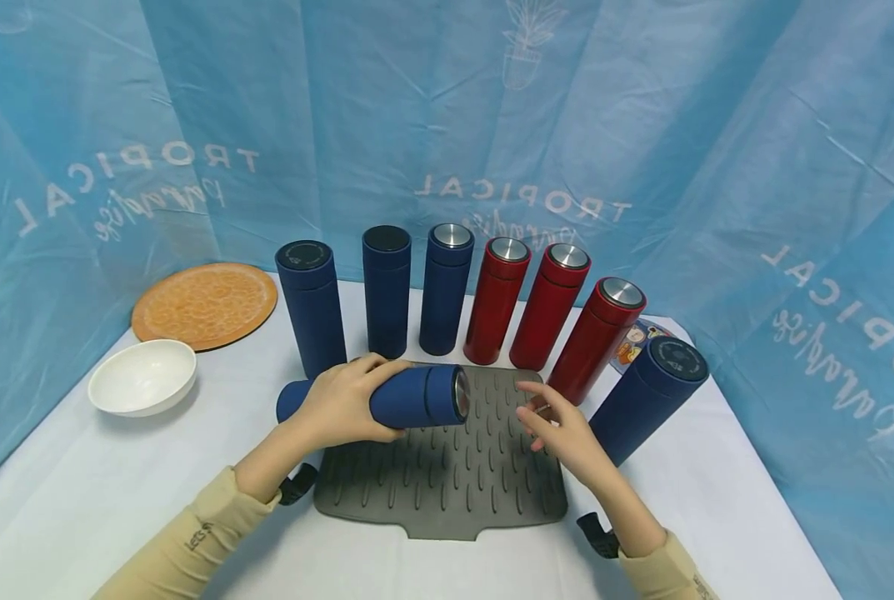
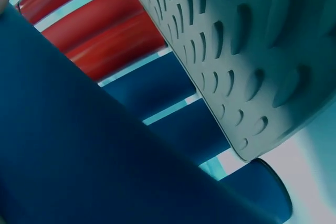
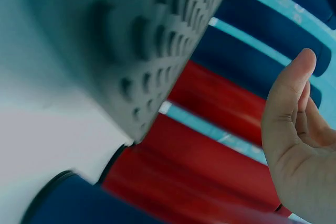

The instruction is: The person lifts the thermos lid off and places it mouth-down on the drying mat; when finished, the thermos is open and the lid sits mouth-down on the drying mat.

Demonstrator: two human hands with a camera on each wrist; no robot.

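Observation:
My left hand (image 1: 349, 400) grips a blue thermos bottle (image 1: 409, 398) around its middle. The bottle lies sideways above the grey ridged mat (image 1: 447, 492), its steel-topped lid pointing right. In the left wrist view the blue bottle (image 2: 94, 145) fills the lower left. Over the mat's right side hovers my right hand (image 1: 559, 425), fingers loosely bent with nothing in them. In the right wrist view that right hand (image 3: 299, 145) shows its thumb raised. Nearest to it stand a red bottle (image 1: 596, 342) and a blue bottle (image 1: 645, 400) with a dark lid.
Behind the mat, more bottles stand in an arc: a blue bottle (image 1: 312, 308) at left, others blue in the middle, then red ones (image 1: 497, 300). At far left are a white bowl (image 1: 142, 379) and an orange round board (image 1: 204, 306). A blue printed curtain (image 1: 387, 108) encloses the table.

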